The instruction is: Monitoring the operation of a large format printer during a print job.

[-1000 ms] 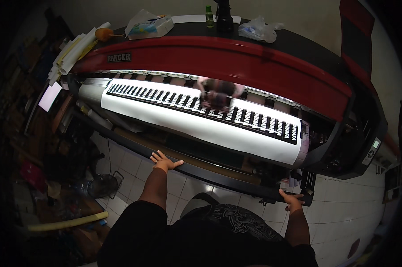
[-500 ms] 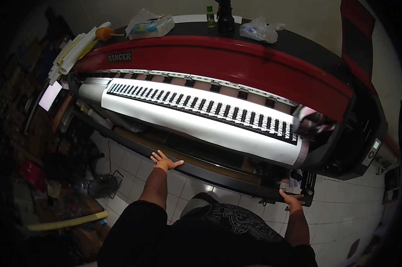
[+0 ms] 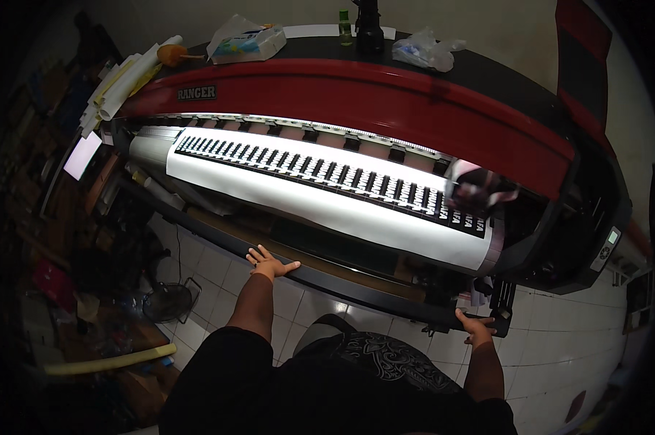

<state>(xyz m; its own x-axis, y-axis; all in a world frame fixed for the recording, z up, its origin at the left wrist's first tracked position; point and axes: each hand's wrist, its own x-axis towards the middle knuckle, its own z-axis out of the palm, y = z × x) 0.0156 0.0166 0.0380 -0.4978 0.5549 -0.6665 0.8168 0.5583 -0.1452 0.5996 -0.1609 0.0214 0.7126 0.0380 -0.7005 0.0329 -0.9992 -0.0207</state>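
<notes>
A large red and black printer spans the view, holding a white sheet printed with a row of black lettered blocks. A blurred carriage sits at the sheet's right part. My left hand rests open, fingers spread, on the long dark front bar below the sheet. My right hand lies on the same bar near its right end, its fingers apart.
Paper rolls and a lit screen stand at the left; a fan and clutter at lower left. A tissue pack, green bottle and plastic bag lie on top; a control panel is at right.
The carriage travelled from the middle of the sheet to its right end, then a little back leftward. Both my hands stayed in place on the bar.
</notes>
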